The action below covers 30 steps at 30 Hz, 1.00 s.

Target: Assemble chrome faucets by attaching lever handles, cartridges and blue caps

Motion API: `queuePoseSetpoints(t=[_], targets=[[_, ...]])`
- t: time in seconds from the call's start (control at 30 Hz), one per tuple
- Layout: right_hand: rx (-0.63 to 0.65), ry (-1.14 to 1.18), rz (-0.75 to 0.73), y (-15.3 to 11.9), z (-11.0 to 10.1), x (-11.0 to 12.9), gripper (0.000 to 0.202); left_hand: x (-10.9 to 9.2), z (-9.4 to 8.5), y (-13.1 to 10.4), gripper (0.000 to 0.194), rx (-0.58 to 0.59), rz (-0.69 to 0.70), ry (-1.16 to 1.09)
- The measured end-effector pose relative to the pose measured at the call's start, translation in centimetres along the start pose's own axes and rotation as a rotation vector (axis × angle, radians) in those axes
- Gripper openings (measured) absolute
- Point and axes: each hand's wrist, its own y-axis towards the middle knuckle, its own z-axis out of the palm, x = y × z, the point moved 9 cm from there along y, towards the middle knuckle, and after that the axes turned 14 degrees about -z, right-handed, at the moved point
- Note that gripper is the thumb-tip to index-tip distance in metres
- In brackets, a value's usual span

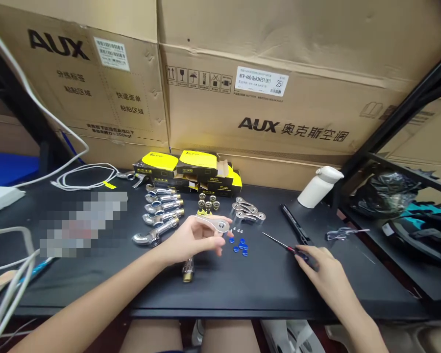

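I have the left hand (pixel 191 240) half curled, thumb and fingers pinching a silver lever handle (pixel 217 225) above the black tabletop (pixel 264 284), near small blue discs (pixel 242 242). A chrome valve fitting (pixel 187 269) shows below that hand; I can't tell whether they touch. My right hand (pixel 326 269) grips a screwdriver (pixel 291 250), its shaft pointing leftward.

White bottle (pixel 319 188) before AUX cartons (pixel 213 115)
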Motion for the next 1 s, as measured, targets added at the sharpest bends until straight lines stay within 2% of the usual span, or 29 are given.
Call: queuePoseSetpoints(t=[0.07, 0.17, 0.23, 0.27, 0.3, 0.37, 0.43, 0.5, 0.6, 0.7, 0.83, 1.0], targets=[[-0.026, 0.039, 0.043, -0.4, -0.1, -0.5, 0.029, -0.2, 0.3, -0.3, 0.041, 0.045, 0.007, -0.037], [-0.049, 0.254, 0.128, 0.1, -1.2, -0.4, 0.028, -0.1, 0.6, -0.7, 0.043, 0.081, -0.009, -0.069], [-0.135, 0.434, 0.17, 1.1, -3.2, 0.6, 0.029, -0.1, 0.8, -0.9, 0.043, 0.101, -0.021, -0.076], [-0.245, 0.494, 0.169, 1.8, -5.0, 1.4, 0.031, -0.2, 0.9, -1.1, 0.043, 0.112, -0.023, -0.075], [-0.343, 0.548, 0.138, 2.7, -6.7, 2.5, 0.03, -0.3, 1.1, -1.3, 0.043, 0.123, -0.02, -0.071], [-0.507, 0.705, -0.022, 5.0, -9.9, 5.9, 0.024, -0.6, 1.2, -1.6, 0.043, 0.133, -0.004, -0.051], [-0.6, 0.858, -0.174, 7.2, -12.1, 9.6, 0.015, -1.0, 1.2, -1.9, 0.045, 0.131, 0.024, -0.018], [-0.627, 0.969, -0.265, 9.2, -13.1, 13.2, 0.009, -1.3, 1.3, -2.2, 0.046, 0.128, 0.046, 0.009], [-0.606, 1.095, -0.326, 11.2, -13.0, 17.6, 0.014, -1.6, 1.3, -2.4, 0.046, 0.118, 0.067, 0.038], [-0.678, 1.142, -0.372, 11.6, -12.8, 20.1, 0.019, -2.0, 1.3, -2.6, 0.043, 0.103, 0.082, 0.052], [-0.647, 1.138, -0.419, 11.8, -11.8, 21.6, 0.015, -2.5, 1.3, -2.8, 0.044, 0.1, 0.094, 0.047], [-0.571, 1.142, -0.448, 12.1, -10.8, 21.8, 0.012, -2.7, 1.3, -2.9, 0.036, 0.091, 0.08, 0.071]])
